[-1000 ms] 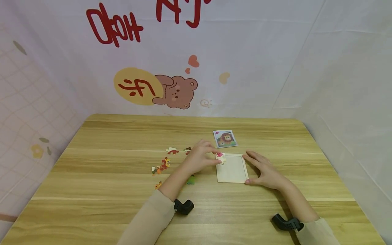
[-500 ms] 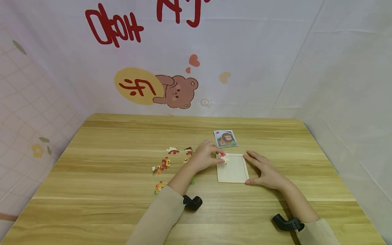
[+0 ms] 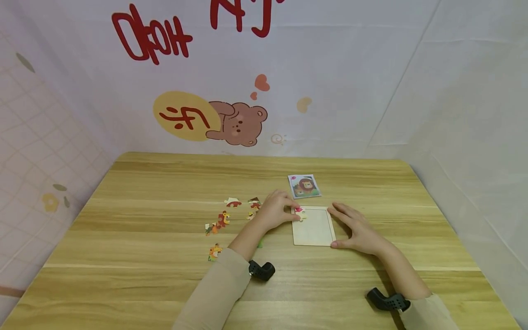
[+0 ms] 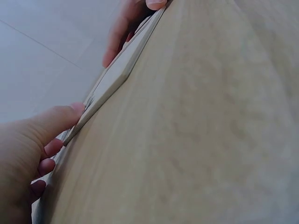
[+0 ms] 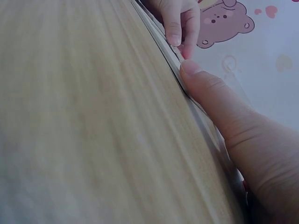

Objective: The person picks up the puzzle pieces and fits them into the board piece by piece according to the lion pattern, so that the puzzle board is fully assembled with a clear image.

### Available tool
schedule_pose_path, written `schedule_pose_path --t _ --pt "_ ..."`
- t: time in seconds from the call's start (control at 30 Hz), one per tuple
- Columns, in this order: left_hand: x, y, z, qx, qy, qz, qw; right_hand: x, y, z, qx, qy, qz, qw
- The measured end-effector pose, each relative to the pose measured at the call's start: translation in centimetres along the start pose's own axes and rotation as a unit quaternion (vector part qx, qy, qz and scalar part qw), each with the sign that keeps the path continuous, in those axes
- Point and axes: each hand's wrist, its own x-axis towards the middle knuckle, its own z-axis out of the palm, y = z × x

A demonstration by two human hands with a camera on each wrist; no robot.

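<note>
Here's the small cream jigsaw piece with a pink print (image 3: 302, 214) — pinched between the left hand's (image 3: 277, 211) thumb and finger, over the nearest corner of the square pale-wood tray with a raised rim (image 3: 315, 233). Seated or just above? I can't tell. This looks like the placing step, and the next move seems to call for squaring the piece to the rim, a light press, then a clean release. Over to the right hand (image 3: 358, 231) — fingers spread, not clenched — bracing the tray's near side, one finger at the far corner, thumb at the close one (a handy anchor). Edges next: the white-bordered card printed with lions (image 3: 304, 186) lies just beyond the left fingertips and the tray's far rim, so a stray knuckle could nudge it. Left of the left hand, loose lion-print jigsaw pieces (image 3: 223, 219) crowd that flank. The better room is on the yellow-brown wood-grain table (image 3: 321, 288), closer in than both hands and out past the right one.
</note>
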Motion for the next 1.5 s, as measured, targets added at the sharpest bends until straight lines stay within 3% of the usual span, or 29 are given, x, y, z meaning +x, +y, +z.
schedule_pose_path --t 0.3,0.93,1.5 --pt "-0.09 -0.07 0.01 0.001 -0.011 -0.025 0.9996 0.04 0.03 -0.05 -0.008 -0.001 0.000 1.0000" --pt "-0.22 0.05 -0.24 -0.024 -0.012 -0.039 0.9989 -0.06 -0.26 -0.17 -0.004 -0.003 0.006 1.0000" --pt "-0.03 0.17 0.19 -0.029 0.015 -0.057 0.9979 -0.09 -0.49 -0.25 -0.001 -0.002 0.008 1.0000"
